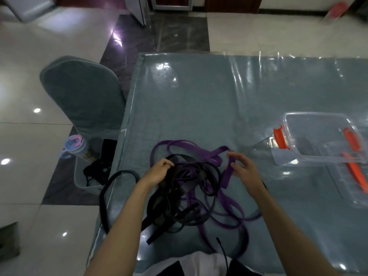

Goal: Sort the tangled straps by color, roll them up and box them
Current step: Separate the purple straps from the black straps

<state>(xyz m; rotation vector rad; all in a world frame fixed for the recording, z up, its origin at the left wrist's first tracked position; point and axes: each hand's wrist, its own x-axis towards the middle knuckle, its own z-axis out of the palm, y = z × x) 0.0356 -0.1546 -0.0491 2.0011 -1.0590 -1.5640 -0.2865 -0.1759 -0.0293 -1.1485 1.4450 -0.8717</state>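
Left grip (159, 172) is curled onto the black straps (179, 196) at the top of the tangle, fingers pinching one dark loop. Right grip (242, 169) holds a purple strap (227, 176) between thumb and fingertips, with the strap's free end hanging down below the fingers. Between and beneath both grips lies the tangled heap, black and purple straps interlaced, resting on the counter (199, 106), which is covered by a clear plastic sheet. One black loop (111, 188) runs out left of the left grip and overhangs the counter edge. Purple loops spread beyond the left grip and below the right forearm. Right of the right grip, well apart, stands a clear plastic box (318, 140) with orange latches; its clear lid (350, 182) lies just beside it, nearer the person. Left of the left grip, off the counter, stands a covered chair (83, 96) with a bottle (75, 146) at its foot.
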